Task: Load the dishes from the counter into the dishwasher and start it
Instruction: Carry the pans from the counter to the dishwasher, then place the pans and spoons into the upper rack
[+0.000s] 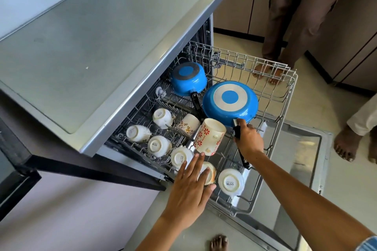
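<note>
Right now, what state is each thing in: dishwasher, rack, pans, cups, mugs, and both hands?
Dishwasher door: open, lying flat.
Rack: pulled out.
Frying pan: upside down in the rack, handle gripped by the right hand.
Saucepan: upside down at the back of the rack.
White cups: upside down.
Red-flowered mug: tilted on its side.
Brown-flowered mug: tilted.
Left hand: fingers straight, over a cup, holding nothing.
</note>
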Motion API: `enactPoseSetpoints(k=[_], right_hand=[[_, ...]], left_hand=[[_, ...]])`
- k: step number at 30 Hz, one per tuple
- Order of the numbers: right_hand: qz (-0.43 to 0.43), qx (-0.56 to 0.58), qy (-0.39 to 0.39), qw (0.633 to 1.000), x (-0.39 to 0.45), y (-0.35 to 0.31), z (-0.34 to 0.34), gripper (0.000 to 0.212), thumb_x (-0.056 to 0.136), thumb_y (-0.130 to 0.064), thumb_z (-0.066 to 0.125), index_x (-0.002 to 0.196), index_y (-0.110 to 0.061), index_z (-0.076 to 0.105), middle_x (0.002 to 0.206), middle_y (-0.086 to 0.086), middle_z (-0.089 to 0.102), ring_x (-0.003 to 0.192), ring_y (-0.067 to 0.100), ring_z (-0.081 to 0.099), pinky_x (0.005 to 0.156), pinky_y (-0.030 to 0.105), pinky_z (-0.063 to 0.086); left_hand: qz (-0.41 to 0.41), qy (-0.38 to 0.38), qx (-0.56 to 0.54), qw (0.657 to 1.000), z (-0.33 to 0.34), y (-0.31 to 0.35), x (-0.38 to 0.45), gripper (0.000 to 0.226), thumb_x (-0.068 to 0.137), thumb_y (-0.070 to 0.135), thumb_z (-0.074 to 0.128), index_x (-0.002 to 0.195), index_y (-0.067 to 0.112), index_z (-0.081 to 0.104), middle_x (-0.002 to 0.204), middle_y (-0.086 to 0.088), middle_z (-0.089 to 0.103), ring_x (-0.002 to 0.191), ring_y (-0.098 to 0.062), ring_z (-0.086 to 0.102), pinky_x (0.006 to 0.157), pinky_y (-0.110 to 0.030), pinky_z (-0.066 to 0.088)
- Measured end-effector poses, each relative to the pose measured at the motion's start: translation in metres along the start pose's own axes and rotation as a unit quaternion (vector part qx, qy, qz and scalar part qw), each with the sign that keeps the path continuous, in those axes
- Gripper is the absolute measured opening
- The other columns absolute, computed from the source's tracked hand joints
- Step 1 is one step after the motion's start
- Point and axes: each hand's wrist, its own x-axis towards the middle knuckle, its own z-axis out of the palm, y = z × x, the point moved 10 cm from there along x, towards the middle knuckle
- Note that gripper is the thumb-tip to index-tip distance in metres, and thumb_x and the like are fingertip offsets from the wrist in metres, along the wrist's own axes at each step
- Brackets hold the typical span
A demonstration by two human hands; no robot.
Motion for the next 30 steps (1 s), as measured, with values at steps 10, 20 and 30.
enactPoseSetpoints(k=[10,20,30], right_hand=[[-0.062,0.033,0.106,0.992,-0.042,-0.035,-0.064,0.015,0.089,-0.011,0.055,0.097,-0.006,0.066,0.090,0.012,0.064,0.073,0.031,0.060,0.057,0.029,0.043],[-0.242,0.214,0.164,0.932,-0.187,-0.174,-0.181,0.002,0.083,-0.014,0.067,0.084,-0.014,0.069,0.080,0.004,0.070,0.070,0.026,0.065,0.056,0.038,0.052],[-0.412,0.276,0.017,0.868,-0.351,-0.397,-0.212,0.007,0.084,-0.017,0.065,0.089,-0.020,0.069,0.085,0.003,0.070,0.079,0.025,0.066,0.069,0.037,0.053]], left_hand=[[-0.009,-0.024,-0.018,1.000,-0.003,0.003,-0.002,0.063,0.102,0.047,0.011,0.123,0.017,0.062,0.147,-0.010,0.041,0.140,-0.022,0.028,0.110,-0.049,0.032],[-0.186,0.143,-0.128,0.964,-0.193,-0.021,-0.114,0.054,0.096,0.051,0.031,0.122,0.015,0.062,0.145,-0.007,0.043,0.139,-0.022,0.031,0.114,-0.036,0.025],[-0.437,0.263,-0.048,0.859,-0.357,-0.080,-0.347,0.047,0.090,0.039,0.039,0.115,0.009,0.065,0.133,-0.016,0.055,0.126,-0.032,0.048,0.107,-0.036,0.031]])
